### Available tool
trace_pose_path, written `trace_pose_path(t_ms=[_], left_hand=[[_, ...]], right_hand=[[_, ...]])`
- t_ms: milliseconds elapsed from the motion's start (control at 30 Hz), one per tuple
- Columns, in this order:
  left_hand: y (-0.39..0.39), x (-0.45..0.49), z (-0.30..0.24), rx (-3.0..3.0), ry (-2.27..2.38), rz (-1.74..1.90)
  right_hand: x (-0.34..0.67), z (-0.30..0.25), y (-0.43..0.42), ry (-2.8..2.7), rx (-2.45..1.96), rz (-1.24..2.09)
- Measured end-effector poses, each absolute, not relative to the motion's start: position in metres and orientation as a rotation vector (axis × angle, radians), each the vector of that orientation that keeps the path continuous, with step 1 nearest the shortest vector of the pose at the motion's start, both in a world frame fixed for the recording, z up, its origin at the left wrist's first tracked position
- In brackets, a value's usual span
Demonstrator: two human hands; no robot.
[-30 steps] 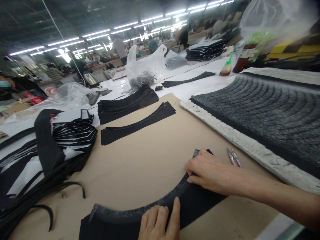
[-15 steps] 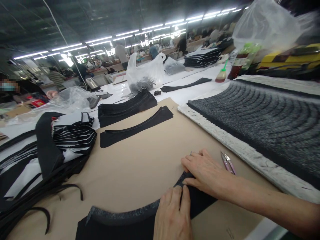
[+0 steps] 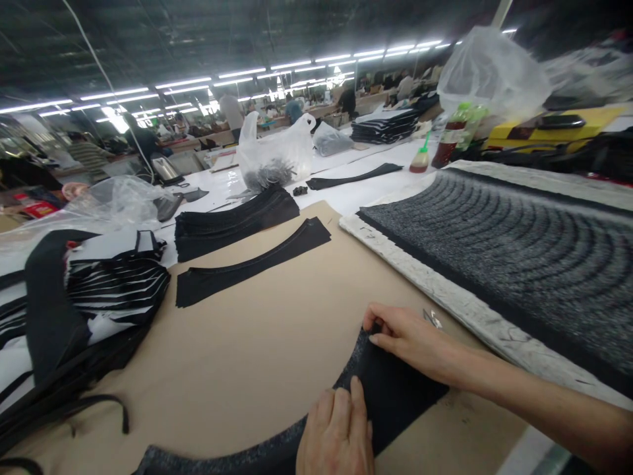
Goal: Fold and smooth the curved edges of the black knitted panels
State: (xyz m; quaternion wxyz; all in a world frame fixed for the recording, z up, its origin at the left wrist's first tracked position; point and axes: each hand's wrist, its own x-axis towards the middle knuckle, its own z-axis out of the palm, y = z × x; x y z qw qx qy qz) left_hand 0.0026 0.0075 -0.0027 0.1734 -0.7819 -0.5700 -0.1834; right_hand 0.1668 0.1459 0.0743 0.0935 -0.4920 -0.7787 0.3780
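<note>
A curved black fabric piece (image 3: pixel 395 396) lies on the tan board (image 3: pixel 257 343) in front of me, with a speckled grey-black band along its inner curve. My left hand (image 3: pixel 337 432) rests on the piece near its middle, fingers laid out flat and pressing down beside the band. At the piece's far right end, my right hand (image 3: pixel 403 336) pinches the edge between thumb and fingers. Just behind that hand lie thread snips (image 3: pixel 432 319), their handles hidden by it. Further back on the board sits another curved black piece (image 3: pixel 252 260).
A stack of curved black pieces (image 3: pixel 237 221) lies behind. Bundled black and white pieces (image 3: pixel 113 284) crowd the left. To the right, a white-edged board (image 3: pixel 395 257) carries overlapping speckled dark pieces (image 3: pixel 504 244). A small green-tipped bottle (image 3: pixel 420 158) and a plastic bag (image 3: pixel 274 152) stand further off.
My right hand has gone from lying over the piece's edge to pinching its far end. My left hand stays on the piece. The view has shifted slightly.
</note>
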Motion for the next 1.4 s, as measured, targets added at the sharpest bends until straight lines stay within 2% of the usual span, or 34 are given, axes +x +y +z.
trace_pose_path(t_ms=[433,1400], left_hand=[[0.010,0.003,-0.007,-2.188,-1.559,-0.558],[0.012,0.004,-0.008,-2.169,-1.519,-0.574]], right_hand=[[0.165,0.065,0.144,-2.286,-1.404,1.090],[0.167,0.062,0.148,-2.329,-1.577,0.842]])
